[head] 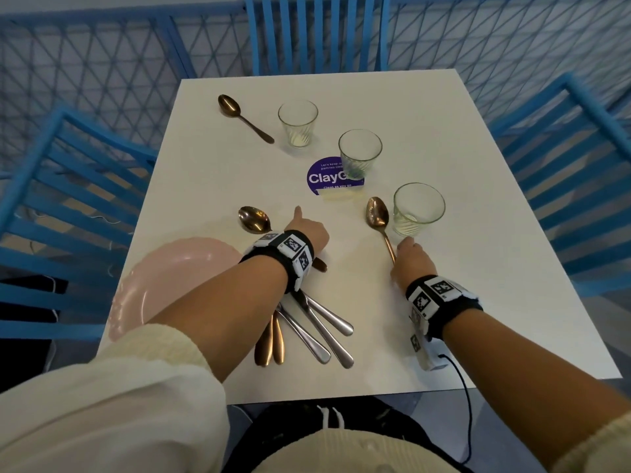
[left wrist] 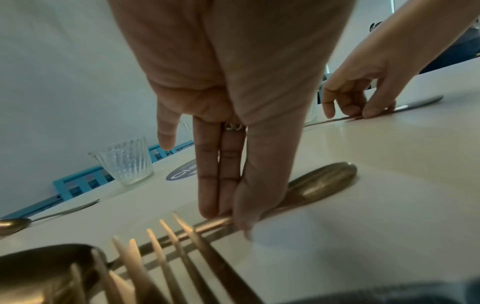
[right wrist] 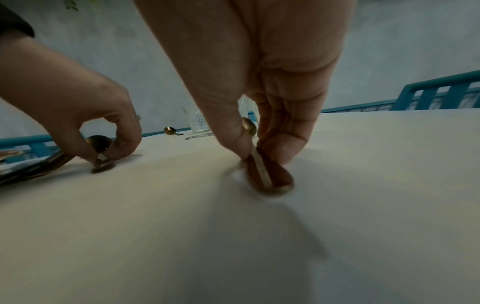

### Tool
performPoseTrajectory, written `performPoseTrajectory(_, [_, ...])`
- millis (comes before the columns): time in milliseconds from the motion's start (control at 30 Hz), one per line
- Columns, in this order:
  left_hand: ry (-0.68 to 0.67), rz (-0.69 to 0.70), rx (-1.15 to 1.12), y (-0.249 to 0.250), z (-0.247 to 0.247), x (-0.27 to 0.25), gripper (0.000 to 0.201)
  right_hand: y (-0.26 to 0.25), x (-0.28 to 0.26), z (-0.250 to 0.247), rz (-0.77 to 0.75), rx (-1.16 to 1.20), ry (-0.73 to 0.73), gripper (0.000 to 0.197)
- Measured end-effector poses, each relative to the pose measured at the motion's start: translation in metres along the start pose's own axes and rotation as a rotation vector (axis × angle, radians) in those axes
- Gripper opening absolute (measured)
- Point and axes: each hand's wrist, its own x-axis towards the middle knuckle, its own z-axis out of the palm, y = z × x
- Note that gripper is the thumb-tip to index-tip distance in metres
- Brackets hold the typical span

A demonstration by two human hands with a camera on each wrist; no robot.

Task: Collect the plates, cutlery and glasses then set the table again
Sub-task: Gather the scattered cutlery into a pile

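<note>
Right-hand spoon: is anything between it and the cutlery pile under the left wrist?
Nothing visible blocks it. The right hand pinches the copper spoon by its handle; bare white table lies between it and the cutlery pile. The nearest glass stands on the spoon's far side, away from that path.

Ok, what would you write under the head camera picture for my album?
Left hand and right hand each pinch a copper spoon's handle on the white table, beside three glasses.

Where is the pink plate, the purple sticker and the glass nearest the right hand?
Round pink plate (head: pixel 170 268): head view, on its bare inner surface.
Round purple sticker (head: pixel 324 175): head view, on its printed face.
Clear ribbed glass (head: pixel 419 208): head view, on its side wall.
</note>
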Motion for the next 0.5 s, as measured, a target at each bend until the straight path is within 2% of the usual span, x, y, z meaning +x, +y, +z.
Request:
performPoseTrajectory(133, [0.042, 0.022, -0.034, -0.003, 0.002, 0.001, 0.03, -0.001, 0.002, -0.006, 0.022, -0.054, -0.083, 0.049])
performPoseTrajectory(300, [0.153, 0.069, -0.033, -0.009, -0.004, -0.001, 0.029, 0.001, 0.003, -0.004, -0.009, -0.095, -0.063, 0.037])
performPoseTrajectory(433, [0.282, 0.085, -0.129, -0.014, -0.008, -0.008, 0.032, -0.002, -0.001, -0.006, -0.021, -0.086, -0.099, 0.027])
performPoseTrajectory(500, [0.319, 0.065, -0.249, -0.016, -0.01, -0.009, 0.035, -0.008, -0.004, -0.006, -0.027, -0.029, -0.1, 0.025])
